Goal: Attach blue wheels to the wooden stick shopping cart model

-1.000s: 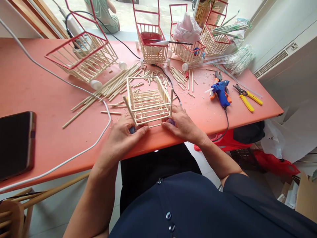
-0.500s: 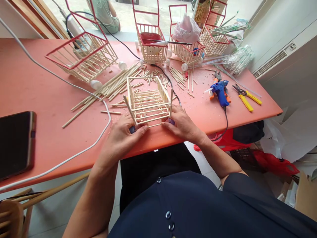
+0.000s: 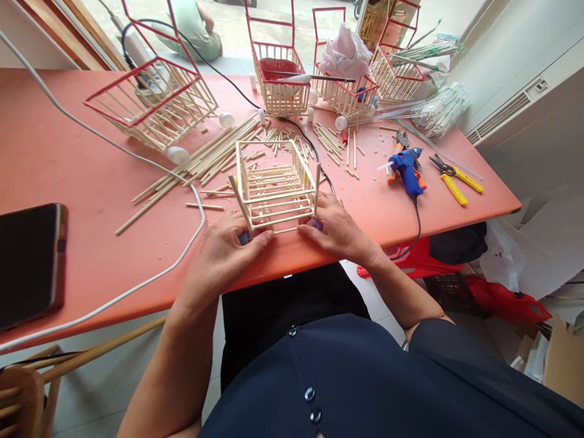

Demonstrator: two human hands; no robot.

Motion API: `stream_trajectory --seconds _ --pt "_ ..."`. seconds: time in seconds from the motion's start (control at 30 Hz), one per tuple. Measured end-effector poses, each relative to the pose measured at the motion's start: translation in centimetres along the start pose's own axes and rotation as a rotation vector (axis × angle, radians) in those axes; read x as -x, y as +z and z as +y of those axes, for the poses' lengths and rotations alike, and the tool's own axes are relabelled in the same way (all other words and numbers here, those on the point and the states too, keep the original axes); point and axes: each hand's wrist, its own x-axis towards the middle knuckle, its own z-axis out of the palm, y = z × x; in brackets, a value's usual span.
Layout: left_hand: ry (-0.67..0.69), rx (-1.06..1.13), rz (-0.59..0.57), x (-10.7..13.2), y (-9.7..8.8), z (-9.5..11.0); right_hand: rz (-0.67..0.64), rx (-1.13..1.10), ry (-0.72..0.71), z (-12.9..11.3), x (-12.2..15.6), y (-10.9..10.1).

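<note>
A small cart frame (image 3: pixel 279 197) built of pale wooden sticks stands at the table's front edge, with two short posts rising at its near corners. My left hand (image 3: pixel 223 246) is closed about its lower left corner, thumb lying along the bottom by a dark blue wheel-like piece (image 3: pixel 244 238). At the lower right corner my right hand (image 3: pixel 342 230) grips the frame the same way, beside a purple piece (image 3: pixel 317 224). Fingertips of both hands are partly hidden behind the frame. Loose wooden sticks (image 3: pixel 219 152) lie just beyond it.
Red-trimmed stick carts (image 3: pixel 280 91) line the back of the orange table (image 3: pixel 91 243). A blue glue gun (image 3: pixel 407 167), yellow-handled pliers (image 3: pixel 454 187) and orange-handled cutters (image 3: pixel 401 143) lie right. A phone (image 3: pixel 30 264) and white cable (image 3: pixel 182 255) are left. Someone (image 3: pixel 196 36) sits outside.
The view has shifted very slightly. Outside, the seated person has leaned a little. My hands and the cart frame stay in place.
</note>
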Motion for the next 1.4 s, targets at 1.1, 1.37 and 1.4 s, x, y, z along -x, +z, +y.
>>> stream_trajectory --seconds 1.1,1.37,1.4 --pt "0.334 -0.202 0.214 0.5 0.3 -1.7 0.017 0.029 -0.022 -0.1 0.3 0.1" --pt "0.428 -0.278 0.321 1.4 0.5 -3.0 0.014 0.035 -0.031 0.0 0.4 0.0" --pt "0.429 -0.279 0.32 1.4 0.5 -3.0 0.009 0.037 -0.025 0.0 0.5 -0.1"
